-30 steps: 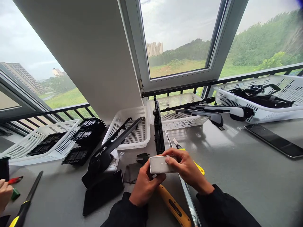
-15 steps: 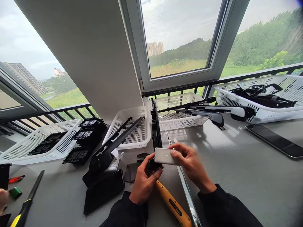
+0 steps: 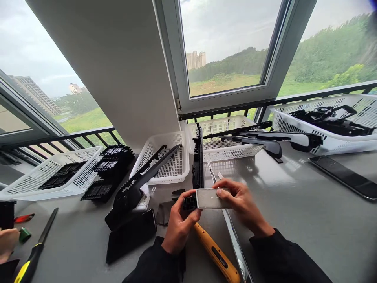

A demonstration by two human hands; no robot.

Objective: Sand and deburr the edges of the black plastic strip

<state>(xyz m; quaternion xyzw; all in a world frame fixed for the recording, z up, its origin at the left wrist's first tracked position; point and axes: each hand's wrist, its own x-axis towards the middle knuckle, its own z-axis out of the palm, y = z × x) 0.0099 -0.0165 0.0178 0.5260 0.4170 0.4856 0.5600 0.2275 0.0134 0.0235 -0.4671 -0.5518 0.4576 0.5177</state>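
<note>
My left hand [image 3: 180, 226] grips the near end of a long black plastic strip [image 3: 198, 161], whose far end points away towards the baskets. Fingers and thumb wrap round this end and partly hide it. In my right hand [image 3: 240, 206] is a flat, pale grey rectangular block [image 3: 210, 199], pinched between thumb and fingers. The block's left end lies against or just over the strip's near end, close to my left fingertips; exact contact cannot be made out. Below my hands lie an orange-yellow handled tool [image 3: 216, 253] and a long shiny metal bar [image 3: 235, 239].
White baskets [image 3: 165, 181] line the window side, some with black parts. Black trim pieces [image 3: 134, 196] lean from one basket beside a dark phone-like slab [image 3: 131, 237]. A phone [image 3: 344, 177] lies right. Far left are a file [image 3: 47, 228] and another person's hand [image 3: 8, 239].
The view shifts slightly. The strip's far end swings a little right, and the block moves right relative to my left fingers. The other person's hand at the far left comes further into view.
</note>
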